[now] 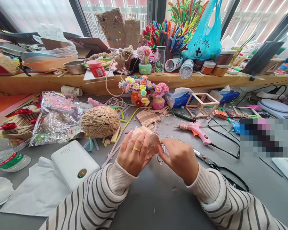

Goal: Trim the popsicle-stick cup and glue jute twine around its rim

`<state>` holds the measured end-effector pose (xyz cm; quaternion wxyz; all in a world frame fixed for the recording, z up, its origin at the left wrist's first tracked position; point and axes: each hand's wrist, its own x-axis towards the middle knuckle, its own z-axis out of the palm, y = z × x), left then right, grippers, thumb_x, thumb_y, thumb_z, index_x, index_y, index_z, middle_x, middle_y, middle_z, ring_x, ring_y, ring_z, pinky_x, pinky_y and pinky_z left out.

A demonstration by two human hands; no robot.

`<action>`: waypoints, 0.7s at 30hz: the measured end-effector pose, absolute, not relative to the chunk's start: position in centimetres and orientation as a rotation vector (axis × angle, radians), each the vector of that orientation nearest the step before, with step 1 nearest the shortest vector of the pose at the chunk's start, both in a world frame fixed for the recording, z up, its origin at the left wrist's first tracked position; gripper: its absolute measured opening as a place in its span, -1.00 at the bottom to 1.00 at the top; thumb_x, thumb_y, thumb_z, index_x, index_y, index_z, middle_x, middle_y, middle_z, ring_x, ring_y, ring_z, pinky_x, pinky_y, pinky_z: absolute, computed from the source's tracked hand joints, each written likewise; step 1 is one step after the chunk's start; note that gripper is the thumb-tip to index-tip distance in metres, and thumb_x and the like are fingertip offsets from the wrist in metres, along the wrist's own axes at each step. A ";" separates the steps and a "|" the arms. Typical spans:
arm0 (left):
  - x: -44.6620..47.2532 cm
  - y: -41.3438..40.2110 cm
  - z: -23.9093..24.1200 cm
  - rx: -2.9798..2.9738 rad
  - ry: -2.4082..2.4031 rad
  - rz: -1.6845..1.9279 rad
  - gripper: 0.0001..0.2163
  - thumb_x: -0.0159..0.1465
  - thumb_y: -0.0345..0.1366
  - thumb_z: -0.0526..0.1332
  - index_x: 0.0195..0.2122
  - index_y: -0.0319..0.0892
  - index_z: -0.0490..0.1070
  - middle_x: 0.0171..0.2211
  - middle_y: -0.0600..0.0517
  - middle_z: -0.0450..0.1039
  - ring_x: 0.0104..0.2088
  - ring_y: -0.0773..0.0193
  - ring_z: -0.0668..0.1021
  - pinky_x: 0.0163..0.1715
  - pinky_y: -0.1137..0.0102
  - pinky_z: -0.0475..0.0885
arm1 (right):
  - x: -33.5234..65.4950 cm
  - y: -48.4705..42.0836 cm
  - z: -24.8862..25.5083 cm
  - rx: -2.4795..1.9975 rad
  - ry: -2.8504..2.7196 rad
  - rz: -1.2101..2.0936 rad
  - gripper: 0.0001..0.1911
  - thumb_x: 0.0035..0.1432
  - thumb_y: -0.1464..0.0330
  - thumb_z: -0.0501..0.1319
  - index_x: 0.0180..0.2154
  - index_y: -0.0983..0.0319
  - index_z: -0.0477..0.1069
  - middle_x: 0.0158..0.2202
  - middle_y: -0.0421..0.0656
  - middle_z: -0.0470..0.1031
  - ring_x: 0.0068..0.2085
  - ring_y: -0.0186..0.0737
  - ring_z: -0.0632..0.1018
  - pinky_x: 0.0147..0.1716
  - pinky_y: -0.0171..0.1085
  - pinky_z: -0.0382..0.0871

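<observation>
My left hand [133, 153], with a ring on one finger, is wrapped round a small pale wooden craft piece [153, 143]. The piece seems built of flat sticks, with a round brownish face turned to the right. At that face's edge my right hand [180, 158] is closed in a pinch; what lies between its fingertips is too small to make out. A pair of scissors [204, 158] with black handles lies partly behind the right wrist. Beyond it rests a pink glue gun [198, 130] with a black cord. Flat wooden sticks [147, 117] lie behind the craft piece.
A ball of twine [100, 121] and a white power bank [74, 164] sit to the left. A wooden stick frame [203, 103] stands at the back right. Yarn flowers [136, 86] stand below the sill, which bears a glass bottle [160, 60] and a blue bag [204, 35].
</observation>
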<state>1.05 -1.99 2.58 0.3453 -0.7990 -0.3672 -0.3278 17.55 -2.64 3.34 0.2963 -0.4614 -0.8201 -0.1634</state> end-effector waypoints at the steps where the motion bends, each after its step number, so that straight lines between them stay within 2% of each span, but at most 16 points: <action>1: 1.1 -2.0 2.6 -2.077 -0.959 -0.852 -0.63 0.11 -0.22 0.17 -0.12 -0.38 0.34 -0.25 -0.15 0.51 -0.24 0.09 0.54 -0.07 0.18 0.32 | 17.5 -2.7 3.4 -1.223 -2.184 -0.485 -0.74 0.13 0.41 0.04 -0.58 0.24 0.32 -0.66 -0.21 0.35 -0.62 -0.32 0.36 -0.60 -0.31 0.06; 7: 1.4 -1.9 2.6 -2.071 -0.986 -0.858 -0.62 0.08 -0.27 0.19 -0.12 -0.41 0.33 -0.25 -0.15 0.52 -0.25 0.09 0.54 -0.09 0.16 0.32 | 17.2 -2.6 3.6 -1.247 -2.213 -0.625 -0.72 0.14 0.42 0.03 -0.60 0.23 0.27 -0.67 -0.20 0.28 -0.61 -0.31 0.30 -0.58 -0.29 0.03; 12: 1.6 -1.6 2.7 -2.061 -0.999 -0.831 -0.66 0.13 -0.26 0.11 -0.13 -0.40 0.33 -0.28 -0.14 0.52 -0.27 0.10 0.54 -0.11 0.17 0.33 | 16.9 -2.1 4.1 -1.242 -2.284 -0.694 -0.82 0.11 0.51 0.01 -0.49 0.25 0.30 -0.56 -0.16 0.33 -0.52 -0.26 0.30 -0.54 -0.28 0.05; 15: 1.7 -1.4 2.9 -2.072 -0.991 -0.807 -0.67 0.14 -0.27 0.08 -0.13 -0.39 0.32 -0.27 -0.13 0.51 -0.28 0.10 0.54 -0.10 0.15 0.30 | 17.1 -1.9 4.5 -1.132 -2.369 -0.689 -0.81 0.10 0.56 -0.01 -0.44 0.26 0.30 -0.50 -0.15 0.36 -0.46 -0.25 0.31 -0.51 -0.30 0.09; 21: 2.0 -1.5 3.1 -2.076 -0.956 -0.768 -0.70 0.17 -0.29 0.06 -0.13 -0.37 0.32 -0.27 -0.10 0.52 -0.28 0.14 0.53 -0.07 0.14 0.26 | 17.2 -1.7 4.9 -1.175 -2.439 -0.669 -0.79 0.07 0.59 0.00 -0.53 0.25 0.25 -0.51 -0.15 0.35 -0.47 -0.27 0.32 -0.55 -0.33 0.10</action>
